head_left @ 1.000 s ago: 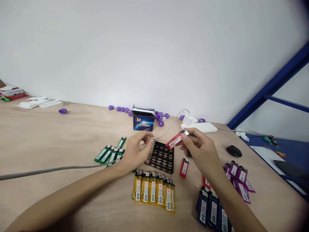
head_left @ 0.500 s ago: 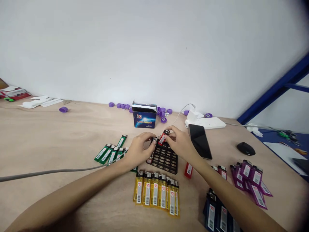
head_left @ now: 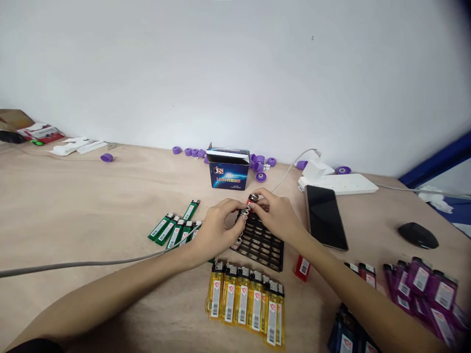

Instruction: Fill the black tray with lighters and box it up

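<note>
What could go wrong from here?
The red lighter in the right hand might knock the nearby row of metal-topped lighters on the black tray. The gray cable crosses the green lighters close to the left hand, so a snag could shift them.

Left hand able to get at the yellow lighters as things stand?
Likely yes: the yellow lighters lie near the left hand, with nothing else over them. It would first have to leave the row of lighters in the black tray.

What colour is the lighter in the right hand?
The lighter is red, best seen in the head view.
</note>
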A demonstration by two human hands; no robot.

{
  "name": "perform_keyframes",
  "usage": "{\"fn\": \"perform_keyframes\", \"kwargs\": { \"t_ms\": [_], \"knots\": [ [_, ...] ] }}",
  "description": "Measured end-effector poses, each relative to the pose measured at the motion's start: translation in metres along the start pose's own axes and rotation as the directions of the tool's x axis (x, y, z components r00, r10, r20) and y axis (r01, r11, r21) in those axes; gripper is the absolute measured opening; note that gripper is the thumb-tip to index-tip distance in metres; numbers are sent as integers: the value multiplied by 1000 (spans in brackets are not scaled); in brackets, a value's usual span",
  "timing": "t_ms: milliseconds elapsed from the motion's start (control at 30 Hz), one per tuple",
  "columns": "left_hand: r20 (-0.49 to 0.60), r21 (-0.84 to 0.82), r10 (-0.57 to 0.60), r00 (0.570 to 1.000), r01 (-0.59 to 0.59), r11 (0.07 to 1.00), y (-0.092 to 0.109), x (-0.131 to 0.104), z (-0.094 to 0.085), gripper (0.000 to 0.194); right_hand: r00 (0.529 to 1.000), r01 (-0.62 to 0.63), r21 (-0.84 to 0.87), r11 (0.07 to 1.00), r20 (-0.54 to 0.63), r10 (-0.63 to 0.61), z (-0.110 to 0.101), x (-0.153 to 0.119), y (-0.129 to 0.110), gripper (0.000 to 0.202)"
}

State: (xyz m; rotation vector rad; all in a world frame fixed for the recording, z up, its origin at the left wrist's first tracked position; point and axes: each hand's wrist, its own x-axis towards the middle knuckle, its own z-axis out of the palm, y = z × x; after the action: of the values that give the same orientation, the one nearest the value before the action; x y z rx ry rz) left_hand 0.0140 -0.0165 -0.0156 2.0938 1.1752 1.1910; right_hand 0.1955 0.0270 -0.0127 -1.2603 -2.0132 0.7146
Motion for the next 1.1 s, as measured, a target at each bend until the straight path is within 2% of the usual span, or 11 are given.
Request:
{"fn": "perform_keyframes", "kwargs": {
  "t_ms": [433, 767, 1100],
  "knots": [
    [-9, -34, 13, 1000, -14, 999, 1, 1, 0, 20, 994, 87, -28, 996, 76, -85, 2, 14, -2, 16],
    [-11, -43, -5, 1000, 4, 999, -1, 1, 0, 19, 992, 102, -57, 993, 79, -98, -1, 1, -2, 14],
    [-13, -28, -31, 999, 30, 999, -2, 0, 0, 21, 987, 126, -59, 990, 107, -119, -2, 6, -3, 19]
  ]
}}
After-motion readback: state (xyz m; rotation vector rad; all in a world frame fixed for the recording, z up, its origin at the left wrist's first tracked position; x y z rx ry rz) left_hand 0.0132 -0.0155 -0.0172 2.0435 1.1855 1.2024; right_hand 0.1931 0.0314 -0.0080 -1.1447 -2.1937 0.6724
